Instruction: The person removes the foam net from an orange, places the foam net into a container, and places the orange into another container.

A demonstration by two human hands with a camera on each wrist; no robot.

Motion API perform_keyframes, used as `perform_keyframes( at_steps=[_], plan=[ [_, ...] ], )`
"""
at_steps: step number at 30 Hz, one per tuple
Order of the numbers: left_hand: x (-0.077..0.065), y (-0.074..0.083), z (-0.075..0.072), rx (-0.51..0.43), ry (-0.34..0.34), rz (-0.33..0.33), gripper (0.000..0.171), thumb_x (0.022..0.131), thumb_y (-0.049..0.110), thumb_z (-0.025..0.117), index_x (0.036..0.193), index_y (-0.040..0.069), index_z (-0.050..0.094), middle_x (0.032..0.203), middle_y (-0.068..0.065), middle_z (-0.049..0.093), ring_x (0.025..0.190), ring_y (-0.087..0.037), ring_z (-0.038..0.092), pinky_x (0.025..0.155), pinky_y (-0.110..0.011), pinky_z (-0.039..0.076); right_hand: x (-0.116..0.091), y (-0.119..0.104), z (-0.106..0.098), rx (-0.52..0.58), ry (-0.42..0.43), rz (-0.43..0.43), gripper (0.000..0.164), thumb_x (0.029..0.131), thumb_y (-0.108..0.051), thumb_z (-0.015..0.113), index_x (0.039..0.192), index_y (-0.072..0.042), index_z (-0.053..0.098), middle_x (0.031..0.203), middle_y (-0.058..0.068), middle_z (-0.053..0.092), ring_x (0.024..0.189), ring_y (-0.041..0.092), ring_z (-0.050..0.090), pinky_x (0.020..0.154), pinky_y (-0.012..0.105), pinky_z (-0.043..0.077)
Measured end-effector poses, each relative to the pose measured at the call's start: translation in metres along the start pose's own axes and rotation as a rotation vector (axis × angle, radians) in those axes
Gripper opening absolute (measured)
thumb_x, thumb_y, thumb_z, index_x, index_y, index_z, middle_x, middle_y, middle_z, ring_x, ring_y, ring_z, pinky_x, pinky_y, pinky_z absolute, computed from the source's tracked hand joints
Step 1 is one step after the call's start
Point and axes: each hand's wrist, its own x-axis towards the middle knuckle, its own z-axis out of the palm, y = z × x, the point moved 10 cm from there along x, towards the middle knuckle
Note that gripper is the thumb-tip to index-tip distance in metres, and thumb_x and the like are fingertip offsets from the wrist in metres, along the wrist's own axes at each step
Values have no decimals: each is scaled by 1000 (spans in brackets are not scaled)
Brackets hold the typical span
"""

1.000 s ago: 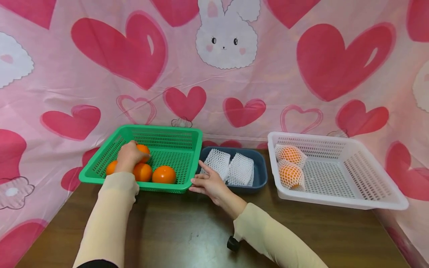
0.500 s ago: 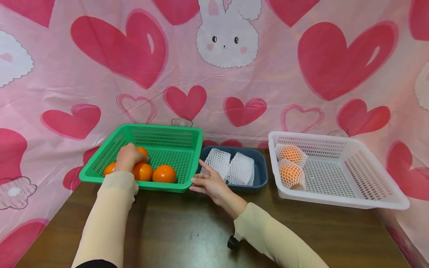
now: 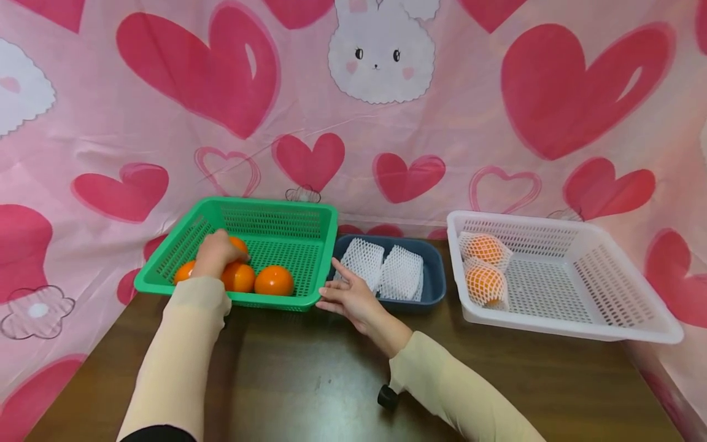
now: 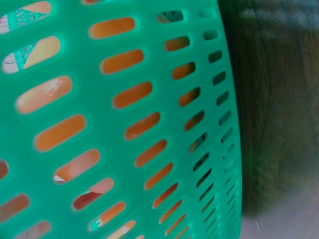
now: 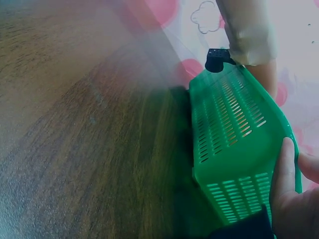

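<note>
In the head view, my left hand reaches into the green basket and grips an orange at the back of the fruit. Its fingertips are mostly hidden behind the hand and fruit. More oranges lie around it: one orange at the right, another orange beside the wrist, and a partly covered orange at the left. My right hand touches the basket's near right corner, thumb spread and fingers fairly straight. The right wrist view shows the fingers against the basket's outer side near the rim.
A dark blue tray with white foam net sleeves stands beside the green basket. Further right, a white basket holds two net-wrapped oranges at its left. The brown table ends before a pink patterned cloth.
The whole scene shifts slightly up and right in the head view. My left hand stays on the orange, and the right hand stays at the basket corner.
</note>
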Motion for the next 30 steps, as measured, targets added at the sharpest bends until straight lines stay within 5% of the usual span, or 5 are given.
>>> perform_keyframes(
  at_steps=[12,23,30],
  plan=[
    [-6,21,-29,10,75,58,82,93,25,71,147,-19,28,142,-45,33,124,-57,38,106,-66,37,-1,-6,4,-28,-25,-14,75,100,10,56,164,-11,23,95,6,61,78,13,67,84,36,59],
    [-17,68,-23,-10,102,167,70,100,29,67,151,-9,36,150,-38,35,133,-53,39,107,-63,39,-5,-29,-6,-424,-147,-143,64,101,-2,61,158,3,31,129,26,57,98,18,71,94,41,55],
    [-30,93,-10,-117,57,223,61,101,30,65,149,-3,46,145,-31,48,126,-46,50,101,-57,46,-14,-44,-13,-636,-233,-201,54,103,-9,60,152,5,42,142,29,54,123,38,62,98,41,53]
  ],
)
